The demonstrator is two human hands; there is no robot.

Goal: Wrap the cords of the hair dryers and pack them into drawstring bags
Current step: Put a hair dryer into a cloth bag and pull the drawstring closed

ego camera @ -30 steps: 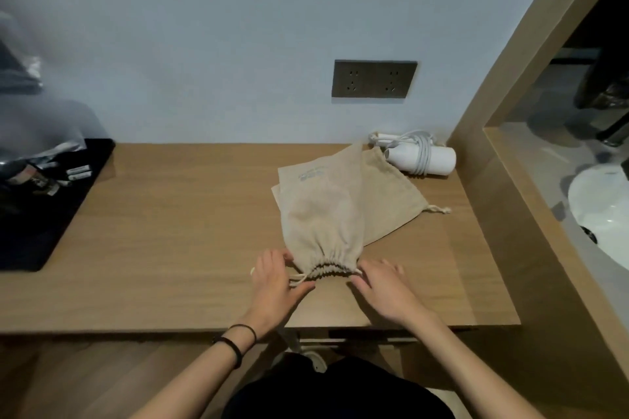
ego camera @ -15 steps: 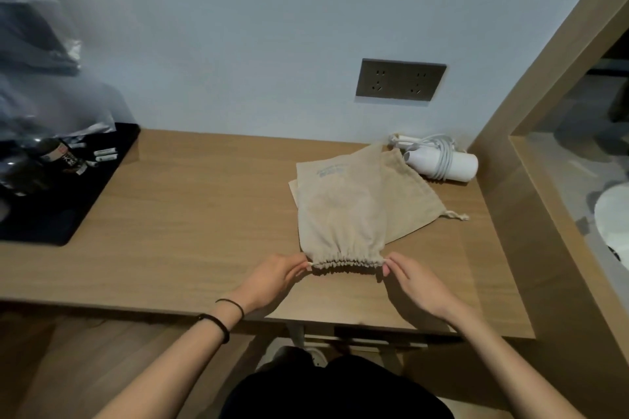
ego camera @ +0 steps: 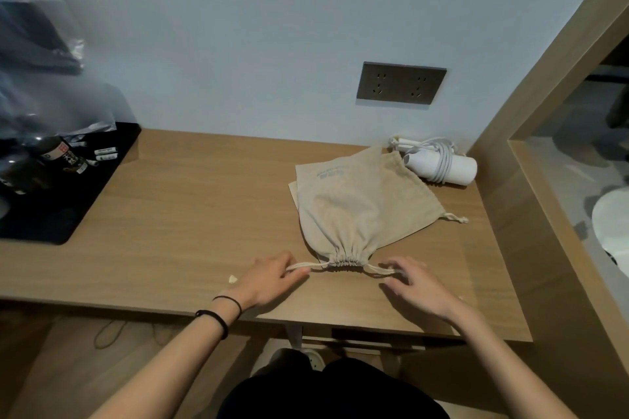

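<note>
Step in hand, as judged: closing the mouth of the upper drawstring bag (ego camera: pixel 340 214) on the wooden desk (ego camera: pixel 204 214).

1. Keep the bag flat on the desk, right of centre in the frame, with its gathered mouth (ego camera: pixel 347 261) facing the near edge.
2. Pull both drawstrings outward along one line with equal force, or the bag will slew sideways over the second drawstring bag (ego camera: pixel 415 204) that lies partly beneath it.
3. Stop once the gathers are tight. The mouth is already bunched narrow, so little travel should remain.
4. What the upper bag holds cannot be seen.
5. A white hair dryer (ego camera: pixel 442 168) lies at the upper right of the desk against the wall, touching the lower bag's far corner. Its cord (ego camera: pixel 442 156) is already coiled round the barrel. It likely goes into the second bag next.

Grip:
- Left hand (ego camera: pixel 272 279), lower centre: thumb and fingers are closed in a pinch on the left drawstring (ego camera: pixel 306 267), which runs taut to the mouth.
- Right hand (ego camera: pixel 418 286), just right of the mouth: fingertips are curled onto the right drawstring (ego camera: pixel 379 269) and appear to pinch it. The remaining fingers are loosely spread.
</note>
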